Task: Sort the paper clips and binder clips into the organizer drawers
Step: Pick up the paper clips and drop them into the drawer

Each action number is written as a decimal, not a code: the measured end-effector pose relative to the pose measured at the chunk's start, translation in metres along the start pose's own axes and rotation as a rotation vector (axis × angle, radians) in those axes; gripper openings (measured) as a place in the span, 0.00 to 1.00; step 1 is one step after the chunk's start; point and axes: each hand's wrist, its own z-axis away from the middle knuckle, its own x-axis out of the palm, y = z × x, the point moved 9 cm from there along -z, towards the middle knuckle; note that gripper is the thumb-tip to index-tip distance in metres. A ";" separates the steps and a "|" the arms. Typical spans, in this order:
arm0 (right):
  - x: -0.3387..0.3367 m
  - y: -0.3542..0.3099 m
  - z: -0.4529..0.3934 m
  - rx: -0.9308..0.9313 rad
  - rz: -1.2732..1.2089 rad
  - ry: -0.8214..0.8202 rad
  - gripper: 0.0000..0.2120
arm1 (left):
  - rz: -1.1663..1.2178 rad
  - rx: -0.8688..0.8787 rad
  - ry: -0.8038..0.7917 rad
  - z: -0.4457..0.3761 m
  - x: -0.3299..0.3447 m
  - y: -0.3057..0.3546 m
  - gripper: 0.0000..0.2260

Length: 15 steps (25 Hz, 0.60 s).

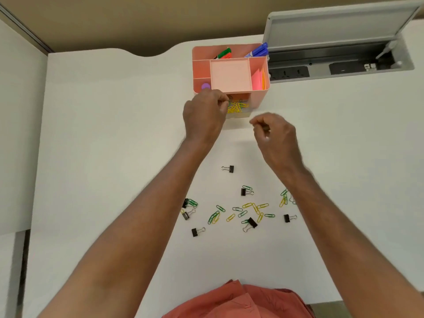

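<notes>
1. Left hand point(204, 115): fingers curled at the mouth of the open drawer point(238, 109), fingertips drawn together as a grip over the clips inside; whether a clip is pinched between them cannot be told, since the fingers hide it.
2. Right hand point(275, 134): raised above the desk point(114, 134) at about 4 o'clock from the drawer, thumb and forefinger pressed together in a pinching grip; the frame is blurred here and whatever lies between the tips, if anything, is too small to make out.
3. Drawer: pulled out toward the person from the front of the pink organizer point(230, 72); it holds a heap of paper clips, mostly yellow with some green point(236, 107).
4. Organizer: stands at 12 o'clock on the desk. Its top compartments hold markers point(259, 51) at the back, pink and orange sticky notes point(258, 80) at the right, and a purple round object point(205, 86) at the front left.
5. Loose paper clips point(247, 211): green and yellow, scattered on the desk at 6 o'clock from the organizer, between the two forearms.
6. Binder clips point(229, 168): black, lying among and around the paper clips; one lies apart at 12 o'clock from the scatter, nearest the hands.
7. Cable box point(332, 56): grey, recessed in the desk at 3 o'clock from the organizer, lid raised, sockets showing.
8. Red-orange garment point(236, 301): at the near desk edge, 6 o'clock.
</notes>
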 end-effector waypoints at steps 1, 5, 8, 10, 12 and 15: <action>-0.002 0.009 0.017 0.030 -0.004 -0.015 0.10 | -0.054 0.020 -0.010 -0.006 0.006 0.005 0.08; 0.001 0.049 0.082 0.211 -0.008 -0.156 0.10 | -0.001 0.046 -0.026 0.006 0.012 0.003 0.08; 0.014 0.071 0.132 0.263 0.060 -0.381 0.12 | 0.103 0.053 -0.128 0.057 0.018 -0.008 0.06; 0.023 0.071 0.159 0.178 0.164 -0.537 0.19 | 0.084 0.060 -0.311 0.106 0.031 -0.021 0.06; 0.026 0.069 0.172 0.122 0.261 -0.605 0.25 | 0.036 0.058 -0.450 0.156 0.038 -0.039 0.07; 0.024 0.068 0.171 0.164 0.383 -0.566 0.22 | -0.081 0.053 -0.496 0.212 0.037 -0.060 0.13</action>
